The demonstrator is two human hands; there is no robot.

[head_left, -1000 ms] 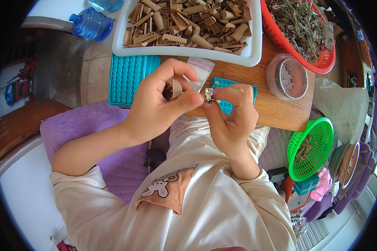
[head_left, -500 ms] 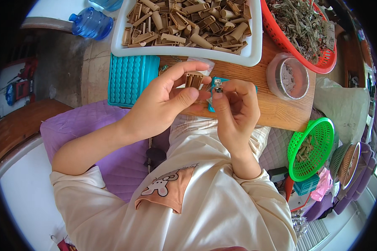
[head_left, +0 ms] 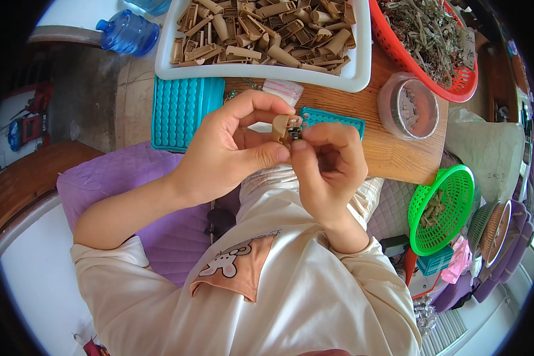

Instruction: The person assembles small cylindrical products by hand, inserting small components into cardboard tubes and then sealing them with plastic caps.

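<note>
At frame centre, the left hand (head_left: 231,151) pinches a tan piece (head_left: 280,126) between thumb and fingers, while the right hand (head_left: 329,163) presses a small metal part (head_left: 295,134) against it with closed fingertips (how it seats is hidden). Both hover just above the wooden surface (head_left: 391,151). Behind, in the upper middle, a white tray (head_left: 261,72) is heaped with tan pieces, so most of the work looks undone; the green basket (head_left: 442,207) at right holds only a few, which seems an early stage.
</note>
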